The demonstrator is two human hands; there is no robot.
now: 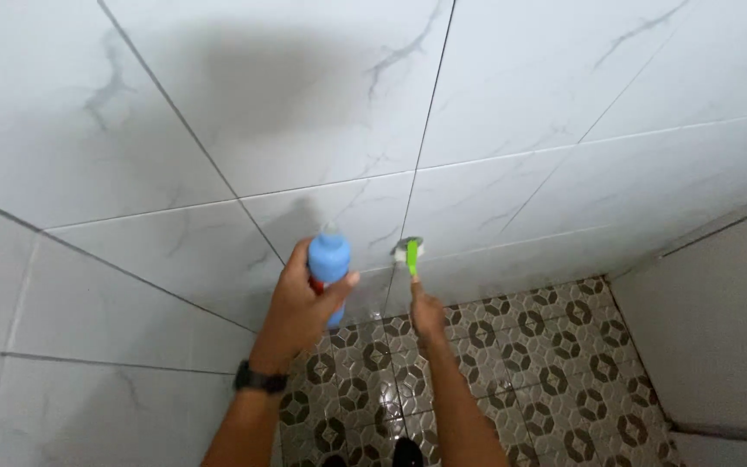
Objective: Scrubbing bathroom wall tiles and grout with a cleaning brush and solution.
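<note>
My left hand [300, 304] grips a blue plastic bottle [328, 259] with its nozzle pointing up towards the white marbled wall tiles [322, 112]. A black watch sits on that wrist. My right hand [428, 313] holds a brush with a green handle [411, 256]; its white bristled head presses against the wall near a vertical grout line. Both hands are raised side by side in front of the wall, just above the floor line.
White marble-look tiles with dark grout lines cover the walls on the left, front and right. The floor [529, 372] has wet patterned tiles in grey and dark brown. A wall corner runs at the right [641, 268].
</note>
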